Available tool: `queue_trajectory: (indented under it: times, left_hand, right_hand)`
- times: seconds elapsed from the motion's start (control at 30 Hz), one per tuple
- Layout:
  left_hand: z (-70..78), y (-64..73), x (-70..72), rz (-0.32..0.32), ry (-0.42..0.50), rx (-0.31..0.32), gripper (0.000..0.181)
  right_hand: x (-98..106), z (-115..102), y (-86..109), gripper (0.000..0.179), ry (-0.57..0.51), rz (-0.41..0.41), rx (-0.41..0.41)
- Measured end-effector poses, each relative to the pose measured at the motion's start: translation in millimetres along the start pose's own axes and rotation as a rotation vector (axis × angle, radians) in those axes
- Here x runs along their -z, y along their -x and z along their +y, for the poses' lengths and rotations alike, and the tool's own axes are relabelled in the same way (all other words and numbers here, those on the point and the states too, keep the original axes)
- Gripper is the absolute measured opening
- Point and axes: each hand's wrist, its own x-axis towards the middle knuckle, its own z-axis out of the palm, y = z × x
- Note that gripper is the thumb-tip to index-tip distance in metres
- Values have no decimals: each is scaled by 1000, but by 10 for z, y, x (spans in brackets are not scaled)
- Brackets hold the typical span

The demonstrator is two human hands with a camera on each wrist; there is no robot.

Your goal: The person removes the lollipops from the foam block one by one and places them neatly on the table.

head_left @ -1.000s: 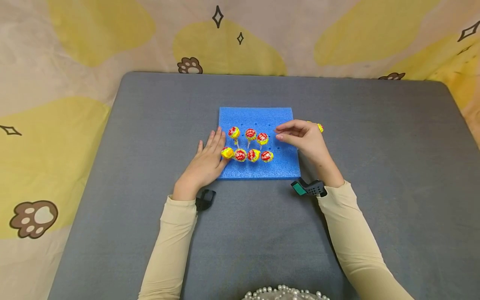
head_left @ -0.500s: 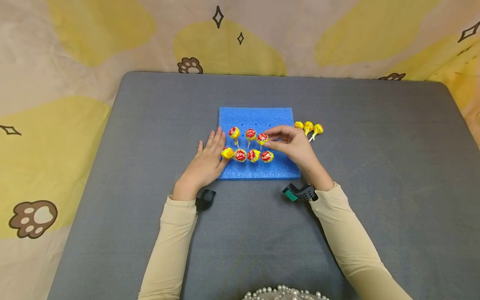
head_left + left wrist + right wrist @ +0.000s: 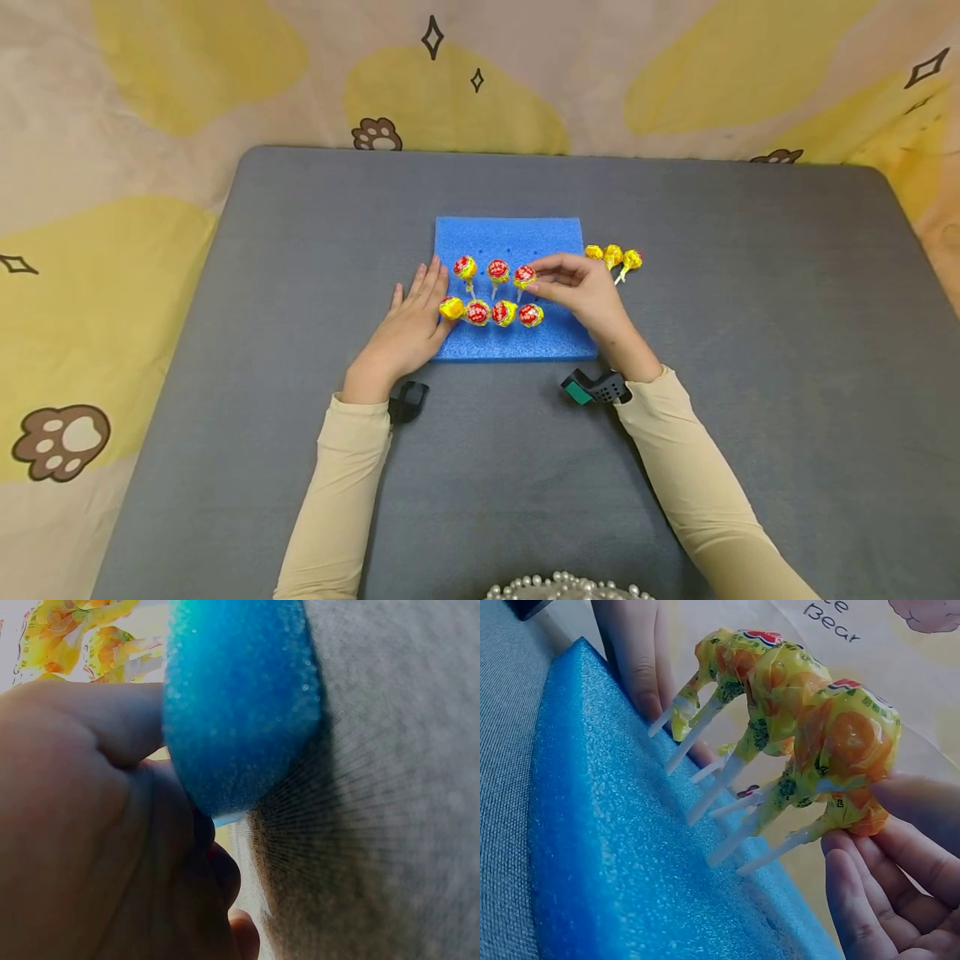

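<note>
A blue foam block (image 3: 562,343) with small holes lies on the table, bearing two rows of upright lollipops in yellow and red wrappers. My left hand (image 3: 408,321) rests with straight fingers along the block's left edge, close by the yellow front-row lollipop (image 3: 452,307). At the right end of the second row, my right hand (image 3: 585,292) pinches a lollipop (image 3: 524,277) by its wrapped head between thumb and fingers. In the right wrist view the white sticks stand in the foam (image 3: 630,795), and the front-row lollipop (image 3: 847,742) partly covers the pinched one.
Three loose lollipops (image 3: 613,256) lie on the grey table (image 3: 735,275), just right of the block. A patterned cloth (image 3: 225,75) rises behind the table. Black wrist devices (image 3: 596,387) are worn on both wrists.
My right hand has moved left and down to the second row's rightmost lollipop, uncovering the loose lollipops. The left hand stays in place on the block.
</note>
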Motion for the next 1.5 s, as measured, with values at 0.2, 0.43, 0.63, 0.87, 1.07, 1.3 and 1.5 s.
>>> queue_trajectory:
  times: [0.2,0.43,0.63,0.87,1.07,1.3,1.5]
  left_hand:
    - [-1,5,-8,8,5,4,70]
    - [-7,4,-3,10,3,3,70]
    - [-2,3,6,6,-3,7,69]
    - [-7,7,13,8,1,10,70]
    - [2,16,33,5,3,9,69]
    - [12,13,25,3,8,3,69]
    - [1,10,8,6,13,1,70]
  right_hand:
    - [44,5,6,17,-109,56,-3]
    - [93,-1,-13,24,-260,73,-6]
    - [118,2,-31,31,-367,92,14]
    - [205,-42,-41,28,-363,134,25]
    - [380,-96,-40,26,-378,176,56]
    - [637,-148,2,17,-416,250,63]
    - [887,-126,109,10,-493,301,19]
